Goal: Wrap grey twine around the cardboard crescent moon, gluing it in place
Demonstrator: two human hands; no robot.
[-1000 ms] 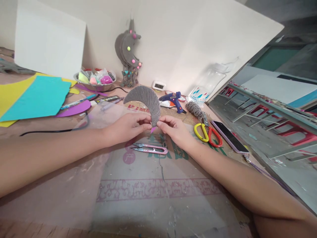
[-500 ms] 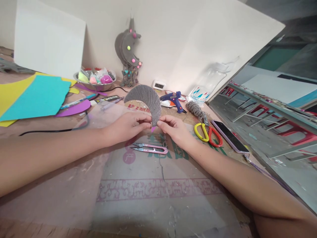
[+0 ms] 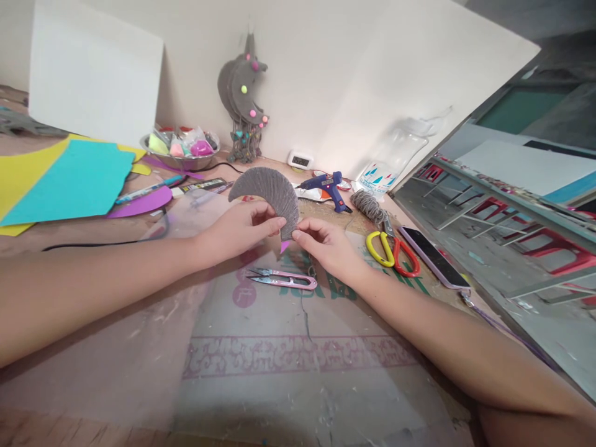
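Observation:
A crescent shape wrapped in grey yarn is held upright over the table, a purple tip showing at its lower end. My left hand pinches that lower end from the left, fingers closed on it. My right hand pinches the same end from the right, thumb and forefinger together at the yarn. Pink thread snips lie on the mat just below both hands.
Yellow and red scissors, a phone, a grey yarn ball and a blue glue gun lie to the right. Coloured foam sheets, a bowl of pompoms and a finished moon hanging are at the back left.
The crescent has tilted a little to the left and lower, with both hands shifting slightly with it. Grips are unchanged.

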